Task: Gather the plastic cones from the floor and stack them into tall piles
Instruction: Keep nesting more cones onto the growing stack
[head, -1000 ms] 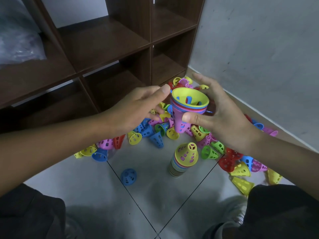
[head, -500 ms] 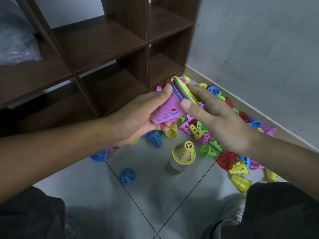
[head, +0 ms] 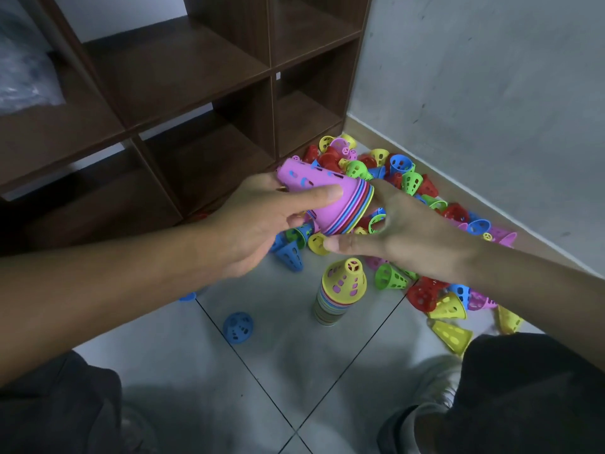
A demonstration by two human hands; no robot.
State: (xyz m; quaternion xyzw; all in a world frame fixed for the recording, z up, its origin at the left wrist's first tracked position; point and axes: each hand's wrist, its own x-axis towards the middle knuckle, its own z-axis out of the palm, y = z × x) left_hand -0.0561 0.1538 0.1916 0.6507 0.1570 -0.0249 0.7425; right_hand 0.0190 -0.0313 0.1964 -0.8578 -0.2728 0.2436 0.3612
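Bright plastic against dull surroundings.

Held stack of cones (head: pixel 330 201): outermost cone pink-purple with slotted holes; nested rims show blue, red, pink, yellow-green bands. Standing pile (head: pixel 339 293) on floor: yellow cone on top with oval cut-outs and a spoked tip, striped rims below in pink, blue, green, pale tones. Loose cones (head: pixel 422 198): red, yellow, blue, green, pink, all perforated. Lone blue cone (head: pixel 238 327) apart. Shelf unit (head: pixel 183 73) dark brown wood-grain. Floor tiles (head: pixel 288 365) pale grey, dark grout lines. Wall (head: pixel 491 93) grey, scuffed with dark marks. Trousers (head: pixel 523 398) dark charcoal.

head-worn view, looking down, close
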